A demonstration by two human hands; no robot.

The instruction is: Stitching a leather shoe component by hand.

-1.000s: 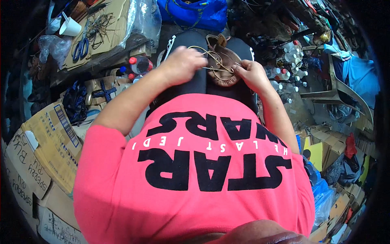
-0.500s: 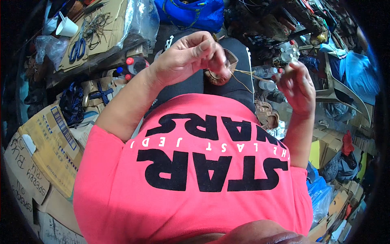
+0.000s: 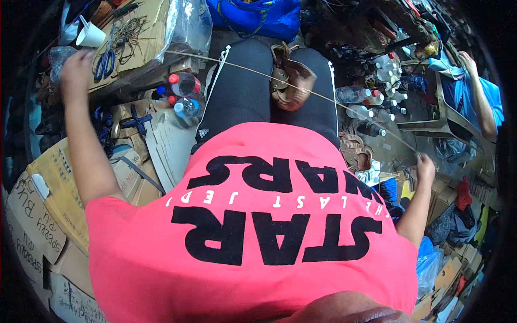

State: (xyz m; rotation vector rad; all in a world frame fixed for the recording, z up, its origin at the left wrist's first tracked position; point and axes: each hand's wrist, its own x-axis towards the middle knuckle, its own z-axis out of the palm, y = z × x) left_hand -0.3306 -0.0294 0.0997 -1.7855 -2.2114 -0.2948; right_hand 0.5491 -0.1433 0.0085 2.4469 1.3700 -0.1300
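Observation:
A brown leather shoe piece (image 3: 301, 89) sits between my thighs. A pale waxed thread (image 3: 237, 65) runs through or across it and stretches taut to both sides. My left hand (image 3: 78, 70) is far out at the left beside the scissors, fingers curled and slightly blurred; the thread's left part leads toward it but fades over the cardboard. Out at the right and lower, my right hand (image 3: 425, 166) pinches the thread's other end, where a thin dark tip shows at the fingers. Neither hand touches the leather.
Blue-handled scissors (image 3: 105, 63), a white cup (image 3: 90, 33) and cardboard sheets (image 3: 142, 43) lie at left. Bottles (image 3: 186, 84) stand beside my left leg, more bottles (image 3: 353, 95) at right. A blue bag (image 3: 253, 19) is ahead. Another person's arm (image 3: 483, 102) shows at far right.
Both hands have swung outward from near the leather piece, the left far left, the right down and right. The slack thread is now drawn out long and straight. Another person's arm has appeared.

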